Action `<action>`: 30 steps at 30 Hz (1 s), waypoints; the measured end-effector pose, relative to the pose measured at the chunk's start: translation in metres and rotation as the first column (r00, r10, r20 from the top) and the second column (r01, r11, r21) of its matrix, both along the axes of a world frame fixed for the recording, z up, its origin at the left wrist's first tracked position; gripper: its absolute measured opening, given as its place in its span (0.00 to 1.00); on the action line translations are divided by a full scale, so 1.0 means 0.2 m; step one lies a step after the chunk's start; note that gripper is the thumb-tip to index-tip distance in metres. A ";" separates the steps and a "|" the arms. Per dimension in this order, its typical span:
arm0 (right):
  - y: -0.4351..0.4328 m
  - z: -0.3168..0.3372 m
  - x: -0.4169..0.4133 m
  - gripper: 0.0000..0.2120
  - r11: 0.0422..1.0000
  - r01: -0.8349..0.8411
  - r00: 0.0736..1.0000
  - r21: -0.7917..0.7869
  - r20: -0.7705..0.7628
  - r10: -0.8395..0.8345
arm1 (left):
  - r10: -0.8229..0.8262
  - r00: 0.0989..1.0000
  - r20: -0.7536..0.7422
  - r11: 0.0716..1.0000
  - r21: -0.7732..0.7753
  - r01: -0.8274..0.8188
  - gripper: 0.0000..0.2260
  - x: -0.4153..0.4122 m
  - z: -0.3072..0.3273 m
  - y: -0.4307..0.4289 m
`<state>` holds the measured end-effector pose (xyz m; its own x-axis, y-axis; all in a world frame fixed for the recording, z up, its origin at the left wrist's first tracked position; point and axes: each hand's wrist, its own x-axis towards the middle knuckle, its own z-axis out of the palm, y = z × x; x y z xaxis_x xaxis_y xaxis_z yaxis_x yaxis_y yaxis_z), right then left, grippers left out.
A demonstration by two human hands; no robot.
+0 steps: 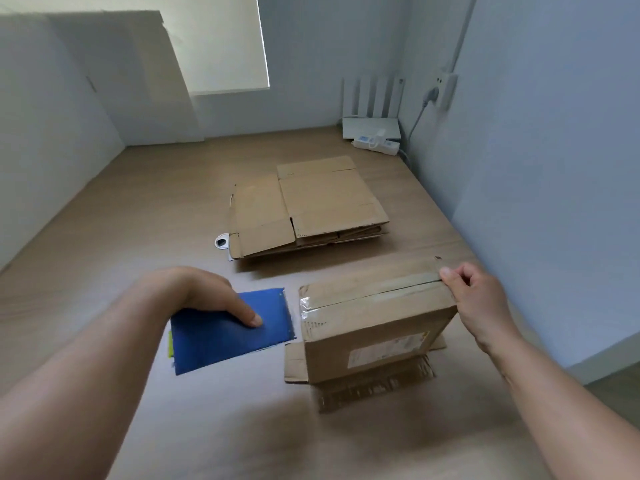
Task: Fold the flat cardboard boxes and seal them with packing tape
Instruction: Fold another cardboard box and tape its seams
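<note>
The folded cardboard box (374, 341) stands on the wooden bench (138, 209) at lower right of centre. Its bottom flaps are splayed out flat around its base and a pale label is on the near face. Clear packing tape (374, 292) runs along the top seam and wraps down over the left end.

The right hand (478, 303) grips the box's far right top corner, thumb on the tape's end and fingers curled behind the edge. The left hand (204, 292) rests on a flat blue folder (235, 341) just left of the box. Its thumb lies on top, but the other fingers are hidden, so I cannot tell whether they curl around it.

A stack of flat cardboard boxes (311, 206) lies at the centre of the frame, well apart from the hands. A router (370, 128) and a power strip (375, 144) sit in the upper right corner. A large cardboard sheet (131, 81) leans against the wall at upper left.
</note>
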<state>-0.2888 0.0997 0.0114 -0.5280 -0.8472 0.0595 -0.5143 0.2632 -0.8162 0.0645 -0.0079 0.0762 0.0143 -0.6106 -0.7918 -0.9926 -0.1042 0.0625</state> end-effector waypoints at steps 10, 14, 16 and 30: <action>-0.01 -0.01 0.00 0.17 1.000 -0.011 1.000 -0.019 -0.026 0.010 | 0.007 0.988 0.154 0.920 -0.389 0.054 0.08 0.06 -0.50 0.34; 0.00 -0.02 0.01 0.17 1.000 0.001 1.000 -0.026 -0.023 -0.002 | 0.138 0.989 0.059 0.851 -0.517 -0.088 0.11 0.06 -0.68 0.45; 0.00 -0.02 0.01 0.17 1.000 0.001 1.000 -0.026 -0.026 -0.002 | 0.196 0.980 0.042 0.829 -0.541 -0.143 0.12 0.05 -0.70 0.48; 0.01 -0.02 0.00 0.16 0.997 -0.072 0.996 -0.029 -0.062 0.070 | 0.131 0.793 -0.595 0.565 -0.612 -0.553 0.26 -0.73 -0.27 0.62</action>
